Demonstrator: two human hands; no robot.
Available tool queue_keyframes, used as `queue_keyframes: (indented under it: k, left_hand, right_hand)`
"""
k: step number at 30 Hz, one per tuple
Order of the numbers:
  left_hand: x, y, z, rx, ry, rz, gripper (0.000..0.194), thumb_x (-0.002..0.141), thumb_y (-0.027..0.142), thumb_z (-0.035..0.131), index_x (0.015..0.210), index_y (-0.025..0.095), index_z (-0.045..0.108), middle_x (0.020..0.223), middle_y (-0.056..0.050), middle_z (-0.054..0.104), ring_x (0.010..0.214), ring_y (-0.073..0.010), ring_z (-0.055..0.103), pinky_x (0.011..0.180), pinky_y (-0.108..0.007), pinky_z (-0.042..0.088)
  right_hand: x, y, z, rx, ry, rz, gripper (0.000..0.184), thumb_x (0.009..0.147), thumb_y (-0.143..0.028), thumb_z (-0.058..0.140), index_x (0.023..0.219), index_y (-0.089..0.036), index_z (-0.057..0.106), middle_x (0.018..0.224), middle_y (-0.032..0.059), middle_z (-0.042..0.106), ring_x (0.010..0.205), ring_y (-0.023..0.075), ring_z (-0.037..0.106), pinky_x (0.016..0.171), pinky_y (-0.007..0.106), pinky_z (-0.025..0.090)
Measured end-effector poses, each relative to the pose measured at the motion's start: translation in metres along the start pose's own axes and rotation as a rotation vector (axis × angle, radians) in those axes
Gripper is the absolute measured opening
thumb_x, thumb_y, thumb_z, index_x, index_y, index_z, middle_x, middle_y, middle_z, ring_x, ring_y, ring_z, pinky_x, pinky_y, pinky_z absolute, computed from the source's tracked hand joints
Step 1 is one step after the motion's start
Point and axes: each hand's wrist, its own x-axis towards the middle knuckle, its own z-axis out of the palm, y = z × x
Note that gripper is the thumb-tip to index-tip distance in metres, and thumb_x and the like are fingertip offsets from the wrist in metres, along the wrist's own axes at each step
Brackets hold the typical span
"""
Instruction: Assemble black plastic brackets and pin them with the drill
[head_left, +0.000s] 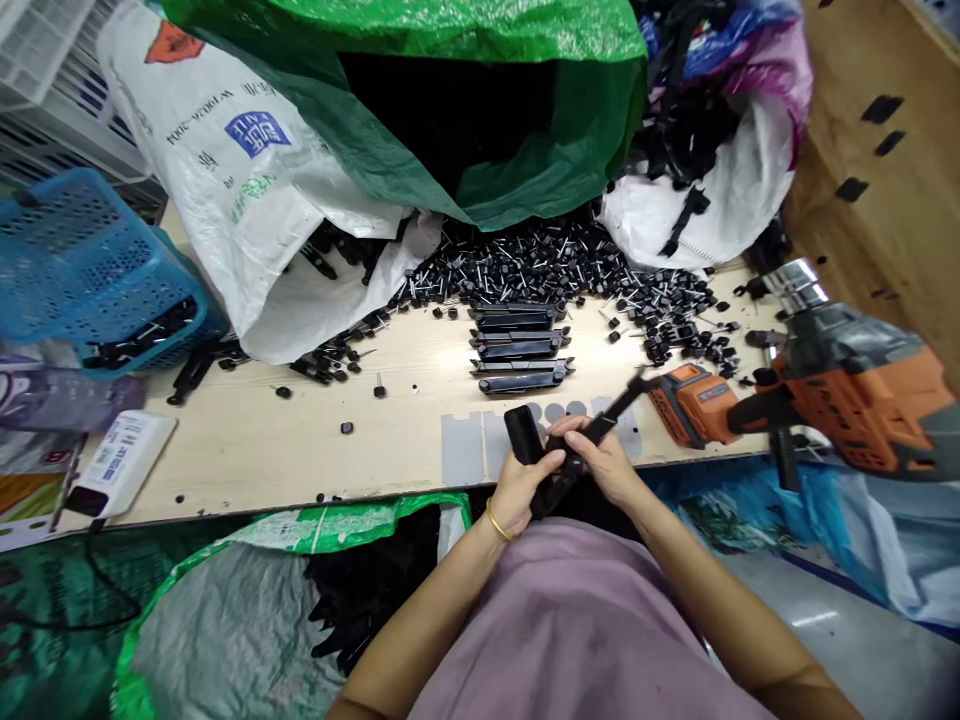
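Note:
Close to my body, at the table's front edge, both hands are closed around black plastic parts. My left hand point(517, 492), with a yellow bangle at its wrist, grips a black plastic piece with a wide, rounded upper end point(523, 432). My right hand point(606, 466) holds a slim black plastic arm point(624, 400) that points up and to the right. Between the fingers the two parts meet; whether they are joined is hidden. Just beyond lie several long black plastic parts point(521, 348), stacked in a neat row on the wooden table point(262, 450).
Black-headed screws point(525, 262) lie heaped at the back below a green sack point(405, 30). White sacks point(277, 270) flank it. An orange cordless impact wrench point(862, 385) is at right. A blue basket point(97, 260) and white power strip point(124, 460) are at left. An open sack point(225, 610) sits below.

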Motion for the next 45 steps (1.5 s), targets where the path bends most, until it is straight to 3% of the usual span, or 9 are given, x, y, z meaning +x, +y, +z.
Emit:
queue_keyframes:
  k: [5, 10, 14, 20, 25, 29, 31, 42, 45]
  left_hand:
    - [-0.007, 0.001, -0.002, 0.219, -0.165, -0.115, 0.043, 0.07, 0.041, 0.074, 0.097, 0.014, 0.054, 0.092, -0.007, 0.065, 0.071, -0.0162, 0.066, 0.056, -0.022, 0.048]
    - [-0.013, -0.008, 0.001, 0.329, -0.25, -0.086, 0.041, 0.07, 0.042, 0.072, 0.09, 0.015, 0.05, 0.07, 0.0, 0.06, 0.054, -0.0112, 0.059, 0.051, -0.022, 0.045]
    - [-0.019, -0.009, 0.008, 0.465, -0.185, -0.004, 0.037, 0.071, 0.04, 0.071, 0.087, 0.017, 0.047, 0.066, 0.004, 0.053, 0.052, -0.0106, 0.056, 0.052, -0.024, 0.046]
    - [-0.03, 0.0, 0.009, 0.848, -0.08, 0.151, 0.027, 0.073, 0.027, 0.065, 0.095, 0.018, 0.053, 0.076, 0.0, 0.059, 0.066, -0.0139, 0.056, 0.063, -0.026, 0.044]
    - [-0.038, -0.008, 0.012, 0.781, -0.106, 0.163, 0.014, 0.072, 0.018, 0.058, 0.086, 0.018, 0.053, 0.068, 0.001, 0.056, 0.059, -0.0122, 0.052, 0.059, -0.024, 0.041]
    - [-0.038, -0.005, 0.011, 0.741, -0.129, 0.175, 0.018, 0.069, 0.013, 0.056, 0.086, 0.018, 0.055, 0.067, 0.001, 0.056, 0.056, -0.0115, 0.05, 0.056, -0.024, 0.039]
    - [-0.036, -0.001, 0.01, 0.77, -0.145, 0.171, 0.023, 0.068, 0.011, 0.055, 0.09, 0.018, 0.056, 0.066, 0.001, 0.056, 0.054, -0.0117, 0.049, 0.053, -0.024, 0.037]
    - [-0.033, 0.003, 0.002, 0.991, -0.214, 0.191, 0.027, 0.067, 0.008, 0.052, 0.092, 0.018, 0.055, 0.066, -0.001, 0.057, 0.054, -0.0138, 0.051, 0.053, -0.024, 0.036]
    - [-0.017, 0.014, -0.009, 1.077, -0.333, 0.18, 0.023, 0.069, 0.01, 0.053, 0.09, 0.019, 0.058, 0.067, -0.001, 0.059, 0.055, -0.0144, 0.054, 0.053, -0.023, 0.037]
  right_hand:
    - [0.006, -0.005, 0.012, 0.145, 0.245, 0.02, 0.041, 0.083, -0.049, 0.053, 0.055, -0.019, 0.052, 0.077, 0.0037, 0.066, 0.075, 0.0152, 0.06, 0.071, 0.027, 0.048]
    - [0.01, -0.017, 0.015, 0.317, 0.108, 0.15, 0.046, 0.077, -0.054, 0.057, 0.051, -0.018, 0.046, 0.083, 0.0078, 0.071, 0.079, 0.0208, 0.066, 0.076, 0.035, 0.051]
    - [0.008, -0.012, 0.021, 0.336, 0.109, 0.184, 0.047, 0.077, -0.056, 0.057, 0.052, -0.019, 0.044, 0.073, 0.0073, 0.071, 0.066, 0.0204, 0.066, 0.06, 0.031, 0.051]
    - [0.005, -0.01, 0.023, 0.307, 0.067, 0.187, 0.044, 0.077, -0.052, 0.059, 0.053, -0.019, 0.042, 0.067, 0.0049, 0.069, 0.059, 0.0175, 0.064, 0.058, 0.029, 0.05]
    - [-0.002, -0.01, 0.031, 0.316, 0.048, 0.2, 0.041, 0.079, -0.045, 0.06, 0.052, -0.019, 0.043, 0.056, 0.0007, 0.061, 0.053, 0.0142, 0.059, 0.053, 0.026, 0.046]
    - [-0.005, -0.001, 0.04, 0.412, 0.205, 0.164, 0.041, 0.078, -0.045, 0.06, 0.051, -0.019, 0.042, 0.052, -0.0022, 0.055, 0.048, 0.0115, 0.054, 0.049, 0.024, 0.044]
    - [-0.006, 0.005, 0.04, 0.467, 0.266, 0.151, 0.041, 0.079, -0.044, 0.059, 0.051, -0.019, 0.042, 0.052, -0.0026, 0.053, 0.048, 0.0108, 0.053, 0.048, 0.024, 0.044]
    - [-0.008, 0.014, 0.041, 0.504, 0.267, 0.105, 0.041, 0.081, -0.038, 0.058, 0.049, -0.018, 0.042, 0.05, -0.0026, 0.05, 0.051, 0.0121, 0.056, 0.05, 0.025, 0.045]
    - [-0.01, 0.019, 0.04, 0.494, 0.343, 0.119, 0.039, 0.08, -0.041, 0.058, 0.053, -0.019, 0.044, 0.054, -0.0029, 0.053, 0.055, 0.0126, 0.058, 0.055, 0.026, 0.049]
